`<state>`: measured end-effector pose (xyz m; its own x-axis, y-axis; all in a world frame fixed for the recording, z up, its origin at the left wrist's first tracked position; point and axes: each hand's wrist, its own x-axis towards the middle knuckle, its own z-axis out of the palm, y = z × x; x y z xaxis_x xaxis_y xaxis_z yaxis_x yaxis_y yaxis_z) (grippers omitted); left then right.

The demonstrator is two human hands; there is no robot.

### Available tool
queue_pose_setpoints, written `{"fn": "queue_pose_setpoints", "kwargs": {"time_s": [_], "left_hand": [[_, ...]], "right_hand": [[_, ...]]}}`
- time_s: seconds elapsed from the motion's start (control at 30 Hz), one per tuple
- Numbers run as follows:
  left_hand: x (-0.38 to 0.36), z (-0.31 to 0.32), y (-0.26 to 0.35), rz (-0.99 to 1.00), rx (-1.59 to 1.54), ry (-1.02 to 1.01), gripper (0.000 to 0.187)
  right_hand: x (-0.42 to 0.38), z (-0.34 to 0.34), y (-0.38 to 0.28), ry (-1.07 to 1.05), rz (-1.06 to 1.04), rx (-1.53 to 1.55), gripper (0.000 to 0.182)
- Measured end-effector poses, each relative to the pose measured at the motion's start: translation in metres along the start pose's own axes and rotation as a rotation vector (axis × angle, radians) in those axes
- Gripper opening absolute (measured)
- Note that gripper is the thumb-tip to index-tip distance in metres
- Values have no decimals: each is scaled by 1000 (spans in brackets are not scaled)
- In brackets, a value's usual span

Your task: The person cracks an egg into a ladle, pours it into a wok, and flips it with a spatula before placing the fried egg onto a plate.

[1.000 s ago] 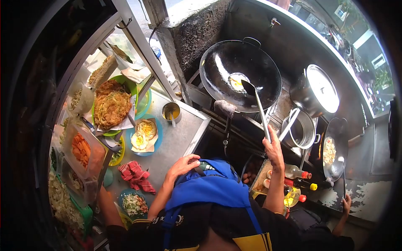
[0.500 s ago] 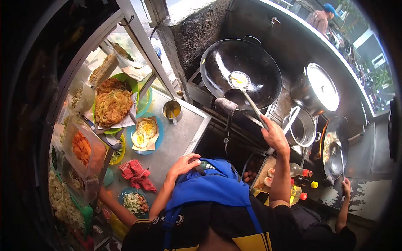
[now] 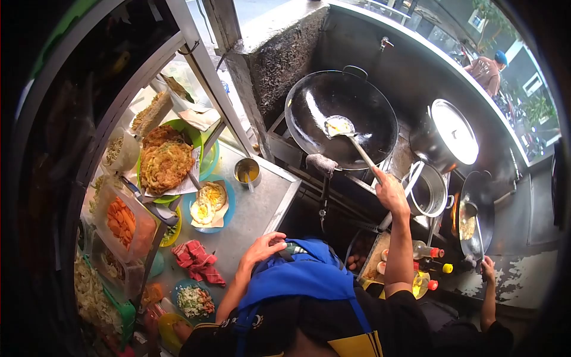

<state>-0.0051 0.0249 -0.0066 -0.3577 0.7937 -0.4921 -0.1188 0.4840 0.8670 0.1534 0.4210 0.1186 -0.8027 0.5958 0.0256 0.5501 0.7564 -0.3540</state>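
Note:
My right hand [image 3: 391, 191] is wrapped round the handle of a ladle [image 3: 361, 153]. The ladle's bowl holds an egg [image 3: 339, 125] with some yellow showing, inside a large black wok [image 3: 321, 95]. My left hand [image 3: 263, 247] rests beside the blue apron [image 3: 300, 273] at my waist, its fingers bent with a gap at the thumb and nothing seen in them. To its left lie a red checked cloth [image 3: 197, 262] and a blue plate [image 3: 229, 209] with fried eggs [image 3: 208, 202] on paper.
A metal cup [image 3: 247, 172] stands on the steel counter [image 3: 267, 193]. A lidded pot [image 3: 443, 134] and a smaller pot [image 3: 429, 190] sit right of the wok. At far right a co-worker's hand [image 3: 488, 269] holds a ladle in a second wok [image 3: 485, 196]. Bottles [image 3: 425, 251] stand below.
The view has shifted slightly. The co-worker's ladle has moved in the second wok. An arm at the lower left has drawn back to a yellow bowl. My hands keep nearly the same pose.

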Motion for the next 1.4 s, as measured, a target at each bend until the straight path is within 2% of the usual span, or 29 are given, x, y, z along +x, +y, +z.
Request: {"fn": "queue_pose_setpoints", "kwargs": {"time_s": [0.1,0.23,0.27,0.37,0.43,0.6,0.93,1.03,1.17,1.23,1.27,1.3,1.37,1.4], "left_hand": [[0,0,4,6,-6,2,48],[-1,-1,0,-21,6,12,47],[0,0,0,-26,-4,9,47],[1,-1,2,-26,30,19,48],[3,0,7,-17,24,9,48],[0,0,12,-14,9,11,48],[-6,2,0,-9,21,30,49],[-4,3,4,5,30,62,48],[-2,3,-2,6,33,57,46],[-2,3,-2,5,18,73,45],[-5,2,-3,-7,10,85,45],[-6,1,-5,-9,8,85,45],[-5,2,-7,-4,13,95,45],[-5,2,-7,-4,9,95,45]], "right_hand": [[-4,-8,-6,51,62,-44,50],[-21,-25,-16,16,67,-83,50],[-24,-31,-19,8,73,-9,49],[-24,-26,-23,-43,86,-23,49],[-14,-2,-6,-20,15,62,50],[-13,-21,-30,-40,72,-62,52],[-3,-1,-9,-41,69,-27,52],[-8,-14,-20,-20,66,-84,51],[3,-6,6,-40,83,-26,52],[4,-6,23,78,49,196,49],[1,-19,17,-5,237,394,47],[1,-11,35,121,53,463,51],[-2,-27,38,-20,311,994,55],[2,-35,38,-47,385,1151,60]]}}
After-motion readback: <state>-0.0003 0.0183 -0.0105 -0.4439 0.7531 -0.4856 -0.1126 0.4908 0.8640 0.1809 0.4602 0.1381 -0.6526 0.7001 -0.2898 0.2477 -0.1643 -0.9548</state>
